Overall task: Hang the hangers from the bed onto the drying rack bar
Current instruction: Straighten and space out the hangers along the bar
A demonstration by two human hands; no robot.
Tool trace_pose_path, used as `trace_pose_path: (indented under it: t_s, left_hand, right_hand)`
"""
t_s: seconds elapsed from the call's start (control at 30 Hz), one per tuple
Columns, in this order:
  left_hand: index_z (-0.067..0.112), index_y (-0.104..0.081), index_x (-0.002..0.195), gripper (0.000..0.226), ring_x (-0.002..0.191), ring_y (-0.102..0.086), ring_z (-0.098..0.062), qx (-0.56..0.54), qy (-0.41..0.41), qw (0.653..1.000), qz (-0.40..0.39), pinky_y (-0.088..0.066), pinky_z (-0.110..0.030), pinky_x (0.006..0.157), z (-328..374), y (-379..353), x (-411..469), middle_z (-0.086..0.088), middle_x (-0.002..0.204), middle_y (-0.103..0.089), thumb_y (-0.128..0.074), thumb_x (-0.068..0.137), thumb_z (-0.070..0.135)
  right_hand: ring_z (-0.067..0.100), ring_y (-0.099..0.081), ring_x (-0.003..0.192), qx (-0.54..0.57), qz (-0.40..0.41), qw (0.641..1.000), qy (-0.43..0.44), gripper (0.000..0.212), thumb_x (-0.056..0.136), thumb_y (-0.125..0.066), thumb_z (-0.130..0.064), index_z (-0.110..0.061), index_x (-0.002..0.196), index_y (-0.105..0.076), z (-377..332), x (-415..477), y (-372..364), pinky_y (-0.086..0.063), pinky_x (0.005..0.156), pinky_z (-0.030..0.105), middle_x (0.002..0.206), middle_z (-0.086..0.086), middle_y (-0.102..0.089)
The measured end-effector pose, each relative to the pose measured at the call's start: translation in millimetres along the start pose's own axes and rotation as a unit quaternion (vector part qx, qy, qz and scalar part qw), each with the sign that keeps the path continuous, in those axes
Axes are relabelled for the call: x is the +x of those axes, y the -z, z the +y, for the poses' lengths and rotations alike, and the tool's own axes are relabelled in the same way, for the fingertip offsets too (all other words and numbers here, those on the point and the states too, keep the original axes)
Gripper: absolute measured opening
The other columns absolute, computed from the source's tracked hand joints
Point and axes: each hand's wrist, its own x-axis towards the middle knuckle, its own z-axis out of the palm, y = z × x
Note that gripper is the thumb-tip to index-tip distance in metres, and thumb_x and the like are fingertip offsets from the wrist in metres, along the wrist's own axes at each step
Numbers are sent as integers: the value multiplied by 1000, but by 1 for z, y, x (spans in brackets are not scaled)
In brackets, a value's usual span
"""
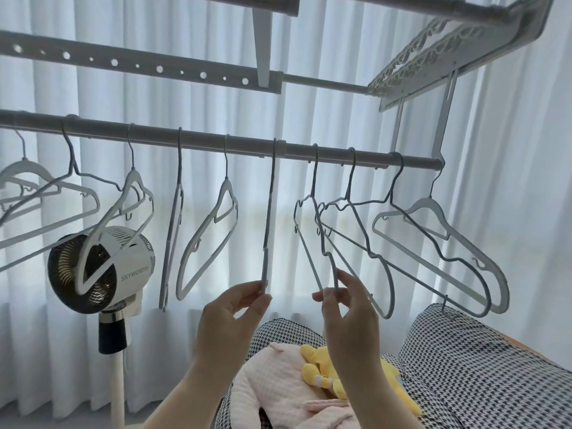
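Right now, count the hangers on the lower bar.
10 in a row along the bar; left hand pinches the sixth, right hand the seventh. More may hide off-frame left.

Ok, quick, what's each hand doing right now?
Left hand: pinching the bottom end of the edge-on grey hanger.
Right hand: pinching the bottom end of the thin wire hanger.

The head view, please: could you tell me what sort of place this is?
Probably a bedroom's drying corner by a window: a drying rack bar hung with hangers, white curtains behind it, and houndstooth pillows with soft toys below.
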Motion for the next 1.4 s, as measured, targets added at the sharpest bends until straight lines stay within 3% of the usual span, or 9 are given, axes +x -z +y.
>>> trace_pose_path:
  t_s: [0.37, 0.5, 0.7, 0.8, 0.87, 0.93, 1.1, 1.23, 1.4]
  left_hand:
    - [33, -63, 74, 30, 67, -61, 13, 1, 12, 1000, -8, -46, -4, 67, -2, -5, -1, 27, 62, -68, -68, 78, 5]
    - [33, -63, 74, 30, 65, -61, 12, -7, 19, 1000, -8, -48, -12, 70, -2, -5, -2, 25, 62, -68, -68, 78, 4]
    - [32, -62, 76, 30, 77, -63, 0, -17, 23, 1000, 1, -44, -14, 76, 3, -9, -5, 17, 60, -68, -69, 77, 4]
    - [33, -59, 82, 32, 87, -62, -6, -11, 2, 1000, 9, -42, -24, 88, 8, -9, -8, 12, 78, -68, -69, 77, 3]
    - [33, -58, 84, 33, 89, -62, -8, -17, -9, 1000, 16, -41, -27, 91, 10, -9, -9, 10, 85, -66, -67, 78, 2]
    - [31, -59, 86, 32, 89, -62, -13, -18, -10, 1000, 20, -42, -30, 94, 11, -10, -8, 9, 86, -65, -66, 78, 1]
    - [34, -59, 84, 33, 90, -63, -14, -1, -9, 1000, 29, -42, -30, 93, 10, -14, -9, 10, 87, -65, -66, 79, 3]
    - [37, -58, 83, 33, 74, -61, 14, 18, -12, 999, 38, -43, -24, 89, 8, -16, -10, 16, 81, -67, -66, 79, 6]
    - [39, -57, 83, 36, 70, -59, 18, 21, -19, 998, 47, -47, -13, 83, 4, -18, -7, 32, 70, -67, -65, 80, 3]
  right_hand:
    - [-2, -58, 71, -25, 0, 1000, 5, 31, 91, -50, -12, -13, 121, -52, 2, -3, 2, -39, 69, 6, 73, -20, -59]
    - [10, -57, 99, -37, -3, 999, 21, 36, 90, -52, -12, -12, 126, -48, -2, -7, 7, -38, 89, 20, 94, -14, -59]
    - [7, -50, 111, -54, -4, 997, 47, 40, 90, -50, -24, -13, 128, -48, 0, -13, 20, -28, 91, 13, 108, -16, -50]
    - [-4, -49, 105, -55, 55, 991, 108, 53, 77, -42, -42, -17, 122, -54, -3, -16, 31, -36, 95, 16, 107, -15, -53]
    - [-16, -41, 110, -73, 127, 972, 186, 41, 79, -44, -32, -17, 114, -57, -1, -12, 47, -33, 99, 7, 109, -7, -54]
    - [-9, -41, 114, -105, 195, 950, 220, 34, 81, -46, -20, -5, 109, -58, 4, 0, 71, -25, 101, 0, 108, 7, -57]
    - [40, -47, 117, -151, 233, 957, 84, 61, 74, -37, -33, 12, 111, -57, 23, 38, 123, -30, 101, 38, 119, 29, -56]
    - [41, -45, 121, -181, 193, 964, 38, 74, 69, -34, -44, 9, 119, -53, 43, 45, 135, -31, 104, 43, 128, 25, -52]
    - [37, -49, 118, -140, 144, 980, -11, 43, 89, -54, -16, 4, 126, -48, 59, 51, 136, -36, 100, 45, 120, 21, -59]
